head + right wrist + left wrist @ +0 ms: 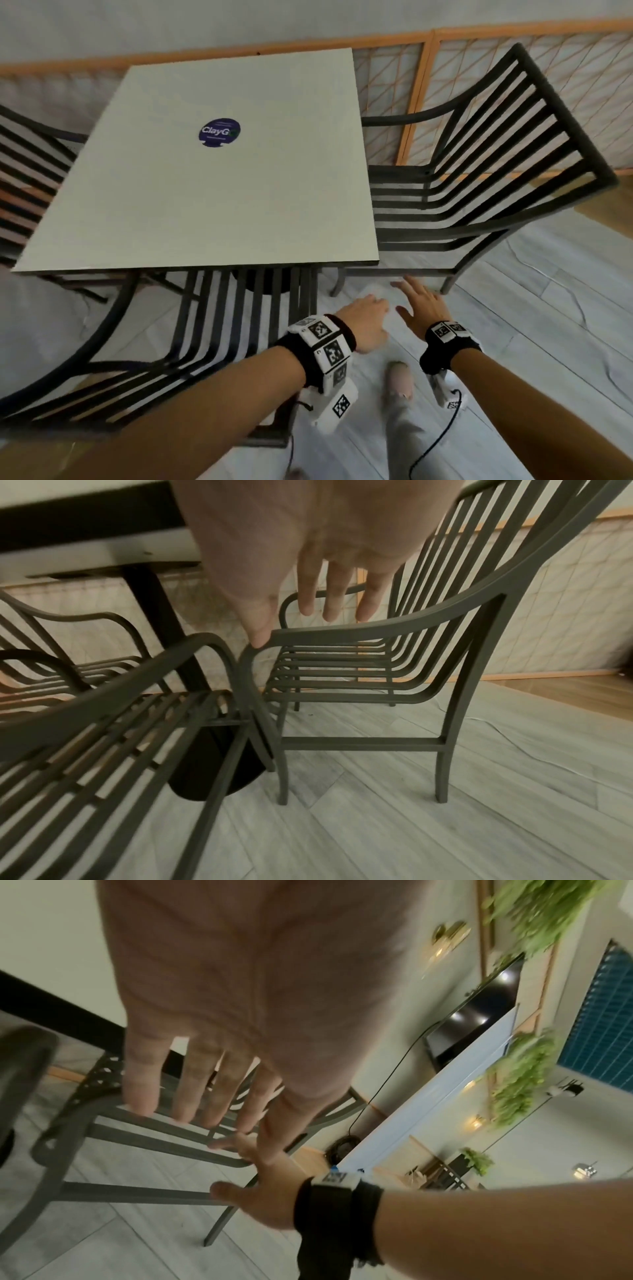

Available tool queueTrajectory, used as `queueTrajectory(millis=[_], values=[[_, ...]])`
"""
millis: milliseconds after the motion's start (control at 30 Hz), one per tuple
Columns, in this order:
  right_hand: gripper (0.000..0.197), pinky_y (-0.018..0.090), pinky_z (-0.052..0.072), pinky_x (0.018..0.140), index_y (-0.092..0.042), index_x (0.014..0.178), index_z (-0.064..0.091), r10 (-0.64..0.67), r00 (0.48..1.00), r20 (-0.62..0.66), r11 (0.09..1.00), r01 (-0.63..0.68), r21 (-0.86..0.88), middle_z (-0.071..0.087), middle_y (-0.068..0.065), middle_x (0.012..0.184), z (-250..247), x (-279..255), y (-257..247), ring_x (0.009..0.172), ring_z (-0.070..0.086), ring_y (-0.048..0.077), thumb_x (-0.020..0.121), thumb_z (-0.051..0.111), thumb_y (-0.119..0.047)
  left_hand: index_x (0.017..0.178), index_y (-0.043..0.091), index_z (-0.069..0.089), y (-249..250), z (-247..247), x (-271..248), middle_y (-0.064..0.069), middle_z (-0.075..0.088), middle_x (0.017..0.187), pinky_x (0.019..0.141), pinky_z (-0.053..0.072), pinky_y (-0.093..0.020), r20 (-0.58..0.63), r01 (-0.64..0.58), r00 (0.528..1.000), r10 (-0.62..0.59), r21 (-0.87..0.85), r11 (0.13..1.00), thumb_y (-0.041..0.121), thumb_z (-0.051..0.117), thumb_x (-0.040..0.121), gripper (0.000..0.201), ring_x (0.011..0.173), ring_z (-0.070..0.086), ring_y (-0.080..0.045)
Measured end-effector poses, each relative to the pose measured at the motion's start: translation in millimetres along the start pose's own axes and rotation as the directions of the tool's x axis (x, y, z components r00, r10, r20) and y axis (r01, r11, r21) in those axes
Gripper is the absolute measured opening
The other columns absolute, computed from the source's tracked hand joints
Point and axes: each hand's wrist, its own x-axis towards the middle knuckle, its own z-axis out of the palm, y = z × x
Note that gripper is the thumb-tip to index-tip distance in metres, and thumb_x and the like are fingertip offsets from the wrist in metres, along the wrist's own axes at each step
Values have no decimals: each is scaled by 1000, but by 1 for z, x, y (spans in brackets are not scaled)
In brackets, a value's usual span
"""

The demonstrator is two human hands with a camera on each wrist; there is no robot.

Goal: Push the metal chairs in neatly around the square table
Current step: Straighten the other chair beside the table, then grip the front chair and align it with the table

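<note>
just short of the right-hand chair [479, 192] armrest, forward of both spread, empty hands: right hand [423, 306] nearer, left hand [364, 322] trailing beside it.

Seemingly bare floor [513, 342] between chairs [479, 171]

Café or small eatery: square table [205, 192] bearing a round logo sticker [219, 132], slatted metal chairs [479, 178], wall-mounted screen [479, 1010], hanging greenery [520, 1080], wall lamps [448, 934], grey plank floor [445, 831]
</note>
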Motion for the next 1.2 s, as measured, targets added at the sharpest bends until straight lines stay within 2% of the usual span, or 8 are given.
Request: queueTrajectory(millis=[267,367,467,567,667,833,966,1200], values=[[66,43,42,105,-44,136,28,-271,957,107,961,263,84,37,-2,149,31,-119,-163,128,47,21,85,58,-16,141,20,37,-142,13,-196,-6,51,139,100,45,-36,114,222,968,-224,29,975,38,69,81,70,121,53,-24],[45,40,49,99,-42,127,42,-306,947,97,947,293,129,64,-1,126,21,-143,-205,111,61,17,93,43,-13,146,24,30,-196,25,-238,-4,44,147,108,38,-35,51,316,949,-312,-116,942,32,74,77,82,132,45,-24],[25,40,54,83,-41,116,51,-360,926,116,928,342,147,69,-8,88,9,-157,-241,81,64,14,96,37,-36,142,27,37,-238,38,-268,-4,48,144,108,36,-34,1,350,933,-359,-232,908,24,76,75,78,131,46,-24],[37,30,50,69,-32,109,55,-411,866,285,909,414,51,58,-11,75,5,-166,-281,70,58,13,90,40,-59,129,34,52,-265,51,-284,-2,62,126,107,39,-40,-120,393,905,-409,-137,909,29,69,81,51,119,56,-24],[34,33,48,67,-26,107,54,-384,874,297,904,422,-74,57,-5,78,23,-165,-307,74,57,18,87,52,-54,96,36,64,-278,64,-286,3,70,95,98,42,-41,-299,445,859,-416,32,895,49,59,83,19,98,63,-22],[24,40,55,67,-27,110,51,-331,932,148,903,358,-238,67,4,83,41,-166,-314,75,64,28,95,44,-43,89,31,66,-283,83,-274,5,69,85,93,35,-38,-461,520,776,-431,79,851,62,55,80,33,88,62,-20],[22,35,44,57,-25,112,50,-346,932,112,883,364,-296,54,0,72,41,-171,-315,65,55,27,96,42,-38,85,29,66,-281,91,-273,5,66,82,95,32,-40,-537,536,728,-427,56,842,61,55,80,34,90,60,-20],[17,35,47,59,-27,109,51,-349,929,125,885,371,-282,54,-2,70,46,-179,-303,61,52,23,96,42,-34,87,29,67,-275,105,-273,6,64,86,112,12,-57,-534,504,738,-413,28,863,57,55,82,31,97,55,-17]])
